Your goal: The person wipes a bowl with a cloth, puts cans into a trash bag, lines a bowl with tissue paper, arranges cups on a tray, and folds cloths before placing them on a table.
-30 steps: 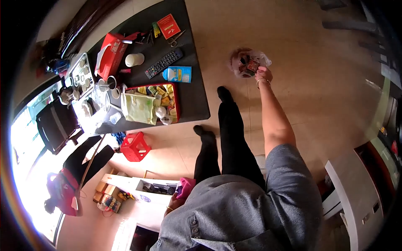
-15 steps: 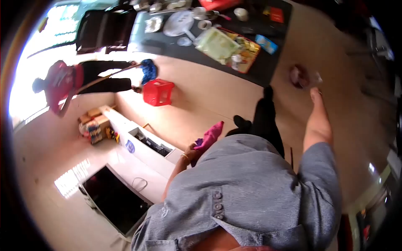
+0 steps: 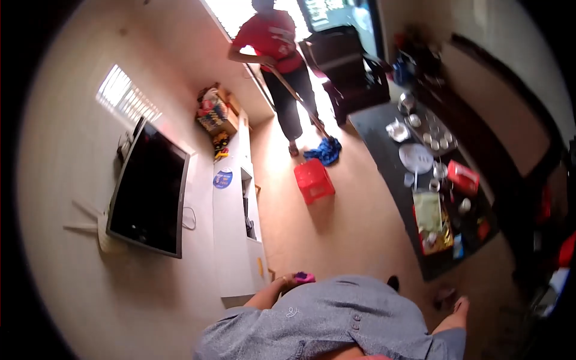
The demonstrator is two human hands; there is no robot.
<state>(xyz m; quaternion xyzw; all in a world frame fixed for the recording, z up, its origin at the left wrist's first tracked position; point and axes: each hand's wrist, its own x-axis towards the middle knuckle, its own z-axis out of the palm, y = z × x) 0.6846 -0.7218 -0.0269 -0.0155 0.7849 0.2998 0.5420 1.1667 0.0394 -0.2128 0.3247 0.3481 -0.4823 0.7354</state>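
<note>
At the lower middle, my left hand (image 3: 290, 280) is closed around a bright pink cloth (image 3: 305, 277) with a purple patch, close to my grey shirt. My right hand (image 3: 461, 304) is out at the lower right, with its fingers closed at a blurred, partly see-through thing with dark red in it (image 3: 444, 298). Its kind cannot be made out. The dark table (image 3: 384, 141) stands ahead of that hand, bearing a red-and-gold tray (image 3: 444, 239), a pale green packet (image 3: 427, 210), a round white fan-shaped piece (image 3: 416, 158) and a red box (image 3: 463, 176).
A person in a red shirt (image 3: 273, 39) holds a mop (image 3: 323, 151) with a blue head on the floor ahead. A red stool (image 3: 314, 180) stands mid-floor. Along the left are a white cabinet (image 3: 231, 258) and a television (image 3: 150, 189); a dark armchair (image 3: 345, 72) is at the back.
My view has swung round and lifted, so the room appears more upright. Both hands now show lower in view. The pink cloth stays in my left hand; the mopping person stands more in front.
</note>
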